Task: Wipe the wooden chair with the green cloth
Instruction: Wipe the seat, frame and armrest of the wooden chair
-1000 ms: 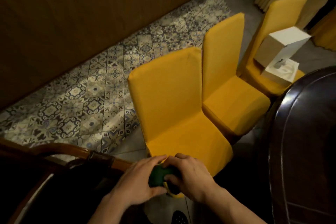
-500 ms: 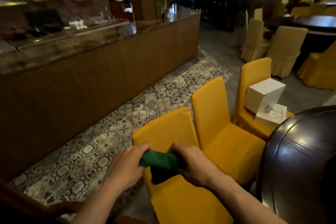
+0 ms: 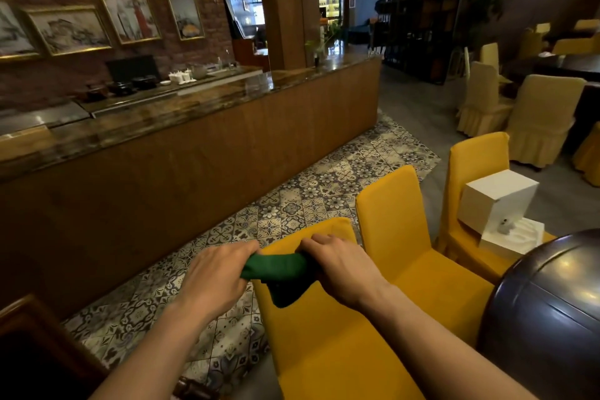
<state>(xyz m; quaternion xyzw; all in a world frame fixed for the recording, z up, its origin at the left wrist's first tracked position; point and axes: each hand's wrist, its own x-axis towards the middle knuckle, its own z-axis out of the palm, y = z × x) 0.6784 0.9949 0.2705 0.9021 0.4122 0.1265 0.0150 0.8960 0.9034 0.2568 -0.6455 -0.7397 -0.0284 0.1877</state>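
A bunched green cloth [image 3: 279,273] is stretched between my two hands in front of me, with a dark fold hanging below it. My left hand [image 3: 216,273] grips its left end and my right hand [image 3: 337,266] grips its right end. Both hands hover above the nearest yellow-covered chair [image 3: 328,344]. The wooden chair [image 3: 35,344] shows only as a dark brown curved piece at the lower left corner; most of it lies out of view.
Two more yellow chairs [image 3: 399,237] stand in a row to the right; the far one carries a white box [image 3: 496,204]. A dark round table [image 3: 545,312] sits at the right edge. A long wooden counter [image 3: 194,153] runs along the left, with patterned floor tiles [image 3: 292,204] between.
The view has swung up from the floor and chairs to the room. My hands have risen with the cloth and pulled it apart between them; the wooden chair has dropped to the frame's corner.
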